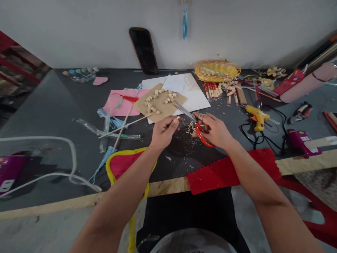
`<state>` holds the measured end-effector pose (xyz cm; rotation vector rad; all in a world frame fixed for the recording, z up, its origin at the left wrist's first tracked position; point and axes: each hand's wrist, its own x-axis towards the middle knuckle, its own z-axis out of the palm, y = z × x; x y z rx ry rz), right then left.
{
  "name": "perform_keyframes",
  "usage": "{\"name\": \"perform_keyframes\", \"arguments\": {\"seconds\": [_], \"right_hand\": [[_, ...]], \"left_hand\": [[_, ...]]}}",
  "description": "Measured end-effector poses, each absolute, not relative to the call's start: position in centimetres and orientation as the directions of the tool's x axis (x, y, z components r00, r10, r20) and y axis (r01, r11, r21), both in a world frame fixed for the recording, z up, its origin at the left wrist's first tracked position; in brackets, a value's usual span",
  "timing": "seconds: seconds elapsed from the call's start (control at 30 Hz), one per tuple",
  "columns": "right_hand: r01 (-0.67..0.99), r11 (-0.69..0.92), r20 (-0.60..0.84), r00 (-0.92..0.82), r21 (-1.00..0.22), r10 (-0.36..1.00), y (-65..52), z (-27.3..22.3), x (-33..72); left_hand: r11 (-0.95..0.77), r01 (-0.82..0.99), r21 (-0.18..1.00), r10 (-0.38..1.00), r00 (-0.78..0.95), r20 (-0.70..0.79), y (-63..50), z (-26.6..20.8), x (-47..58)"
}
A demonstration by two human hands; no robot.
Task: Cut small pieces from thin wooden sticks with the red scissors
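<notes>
My right hand point(216, 130) is closed round the red handles of a pair of scissors point(200, 130). Their blades point up and to the left, over the edge of a brown card. Left of the blades, my left hand point(163, 131) pinches a small pale wooden stick piece point(178, 118) between thumb and fingers. Several short cut stick pieces point(190, 128) lie scattered on the dark table below the scissors. Pale knobbly clusters point(152, 109) form a curve on the brown card point(164, 111), which rests on a white board point(201, 98).
Behind stand a yellow basket point(197, 72) and a leaning phone point(144, 51). To the right are red-tipped stick bundles point(212, 90) and a yellow glue gun point(259, 117) with a black cable. Red cloth point(210, 179) hangs at the front edge; thin sticks point(122, 127) and blue tassels point(116, 122) lie left.
</notes>
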<state>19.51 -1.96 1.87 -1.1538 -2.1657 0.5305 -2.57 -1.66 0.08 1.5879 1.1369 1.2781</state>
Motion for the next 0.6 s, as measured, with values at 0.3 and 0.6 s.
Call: {"name": "perform_keyframes", "arguments": {"seconds": [0.3, 0.6], "right_hand": [[0.637, 0.583, 0.355, -0.462, -0.505, 0.813, -2.64, 2.39, 18.77], [0.756, 0.572, 0.366, -0.459, -0.317, 0.809, -2.58, 2.03, 18.76]], "left_hand": [[-0.303, 0.247, 0.920, 0.950, 0.002, 0.312, -1.37, 0.16, -2.74], [-0.340, 0.259, 0.904, 0.934, -0.017, 0.356, -1.48, -0.22, -2.83]]}}
